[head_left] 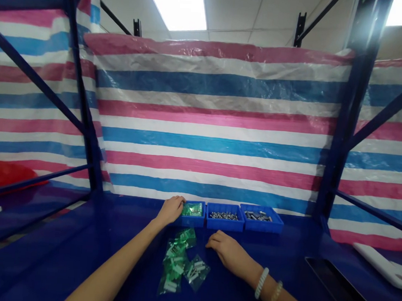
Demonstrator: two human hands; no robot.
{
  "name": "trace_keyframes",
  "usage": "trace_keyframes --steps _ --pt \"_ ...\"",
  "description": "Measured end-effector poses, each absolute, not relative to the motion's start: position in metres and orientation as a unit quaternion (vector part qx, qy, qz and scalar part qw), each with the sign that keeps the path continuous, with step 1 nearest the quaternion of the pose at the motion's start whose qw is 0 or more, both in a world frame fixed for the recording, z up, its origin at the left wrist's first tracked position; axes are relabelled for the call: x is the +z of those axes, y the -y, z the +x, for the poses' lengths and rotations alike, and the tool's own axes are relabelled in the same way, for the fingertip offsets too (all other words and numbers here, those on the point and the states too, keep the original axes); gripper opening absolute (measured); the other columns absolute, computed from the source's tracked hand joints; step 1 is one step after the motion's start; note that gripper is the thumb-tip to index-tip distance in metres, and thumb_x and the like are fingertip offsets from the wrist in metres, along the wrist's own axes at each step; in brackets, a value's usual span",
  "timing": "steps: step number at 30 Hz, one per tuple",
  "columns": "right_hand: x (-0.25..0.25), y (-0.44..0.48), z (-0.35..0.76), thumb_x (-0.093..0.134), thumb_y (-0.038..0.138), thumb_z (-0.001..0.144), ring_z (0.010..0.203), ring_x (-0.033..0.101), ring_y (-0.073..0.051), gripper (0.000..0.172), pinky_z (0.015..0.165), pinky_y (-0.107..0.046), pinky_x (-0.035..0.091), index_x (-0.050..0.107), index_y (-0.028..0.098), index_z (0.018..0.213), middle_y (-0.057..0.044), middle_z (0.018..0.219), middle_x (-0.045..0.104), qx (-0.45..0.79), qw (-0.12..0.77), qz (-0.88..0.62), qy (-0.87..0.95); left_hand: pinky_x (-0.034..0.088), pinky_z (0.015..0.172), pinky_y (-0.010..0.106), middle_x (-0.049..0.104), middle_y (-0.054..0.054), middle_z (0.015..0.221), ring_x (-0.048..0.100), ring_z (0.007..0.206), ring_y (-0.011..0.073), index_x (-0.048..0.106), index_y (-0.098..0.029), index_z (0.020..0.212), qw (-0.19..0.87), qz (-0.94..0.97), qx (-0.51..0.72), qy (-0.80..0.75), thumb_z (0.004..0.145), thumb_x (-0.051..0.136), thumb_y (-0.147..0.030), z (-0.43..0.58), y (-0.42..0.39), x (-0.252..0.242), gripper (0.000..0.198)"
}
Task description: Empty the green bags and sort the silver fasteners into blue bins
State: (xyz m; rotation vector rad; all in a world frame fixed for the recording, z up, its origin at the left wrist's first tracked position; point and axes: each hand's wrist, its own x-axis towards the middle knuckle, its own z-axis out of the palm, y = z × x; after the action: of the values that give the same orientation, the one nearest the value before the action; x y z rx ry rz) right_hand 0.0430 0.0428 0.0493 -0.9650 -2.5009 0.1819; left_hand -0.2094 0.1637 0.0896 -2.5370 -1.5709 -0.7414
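My left hand [171, 210] is at the left side of a blue bin [191, 221] holding green packets [192, 209]. Its fingers bend loosely over the bin's left edge, the tips partly hidden, and nothing shows in them. Over the table in front of the bins hovers or rests my right hand [226, 248], its fingers loosely bent and apparently holding nothing. Between my forearms lie several clear bags with green pieces and white cylinders [174, 259]. Beside them is a clear bag of white and metal pieces [196, 271], just left of my right hand.
A middle blue bin [225, 224] holds small metal parts; a right blue bin [263, 226] holds flat grey metal pieces. A dark flat device [343, 291] and a white object [383, 267] lie at right. Blue posts [344, 134] and a striped sheet [216, 128] enclose the table.
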Motion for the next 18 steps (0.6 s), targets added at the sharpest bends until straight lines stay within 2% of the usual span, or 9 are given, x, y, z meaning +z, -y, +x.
trace_keyframes --steps 4,6,10,14,18 --pt "0.049 -0.045 0.048 0.043 0.001 0.086 0.097 0.058 -0.02 0.035 0.093 -0.032 0.044 0.07 0.015 0.102 -0.009 0.1 0.067 0.075 0.23 -0.365 0.899 0.051 0.086 0.043 0.065 0.006 0.103 0.063 0.095 0.0204 0.063 -0.013 0.101 0.019 -0.815 -0.292 0.5 0.092 0.058 -0.027 -0.208 -0.164 0.085 0.018" --pt "0.048 -0.045 0.052 0.046 -0.001 0.083 0.098 0.058 -0.02 0.035 0.092 -0.03 0.045 0.07 0.015 0.102 -0.009 0.1 0.067 0.083 0.238 -0.374 0.892 0.048 0.089 0.044 0.065 0.007 0.102 0.061 0.097 0.0215 0.062 -0.013 0.101 0.019 -0.802 -0.341 0.49 0.092 0.054 -0.018 -0.205 -0.159 0.087 0.013" --pt "0.05 -0.045 0.056 0.048 -0.005 0.077 0.098 0.06 -0.021 0.04 0.089 -0.031 0.047 0.07 0.016 0.102 -0.008 0.099 0.067 0.1 0.259 -0.392 0.877 0.041 0.098 0.047 0.061 0.012 0.11 0.054 0.108 0.0252 0.059 -0.014 0.108 0.017 -0.762 -0.461 0.454 0.086 0.037 -0.002 -0.187 -0.131 0.096 0.033" --pt "0.059 -0.041 0.058 0.049 -0.007 0.074 0.095 0.061 -0.019 0.041 0.087 -0.03 0.048 0.07 0.017 0.099 -0.007 0.098 0.065 0.121 0.289 -0.389 0.866 0.043 0.096 0.041 0.063 0.009 0.107 0.056 0.107 0.0237 0.06 -0.018 0.104 -0.037 -0.764 -0.515 0.386 0.085 0.039 -0.009 -0.155 -0.085 0.1 0.03" --pt "0.073 -0.031 0.063 0.062 0.002 0.077 0.075 0.061 -0.014 0.03 0.072 -0.026 0.051 0.068 0.02 0.099 -0.003 0.091 0.063 0.184 0.407 -0.344 0.826 0.051 0.085 0.034 0.067 0.006 0.096 0.064 0.094 0.0202 0.06 -0.019 0.099 -0.141 -0.766 -0.521 0.35 0.084 0.046 -0.015 -0.127 -0.05 0.093 0.021"
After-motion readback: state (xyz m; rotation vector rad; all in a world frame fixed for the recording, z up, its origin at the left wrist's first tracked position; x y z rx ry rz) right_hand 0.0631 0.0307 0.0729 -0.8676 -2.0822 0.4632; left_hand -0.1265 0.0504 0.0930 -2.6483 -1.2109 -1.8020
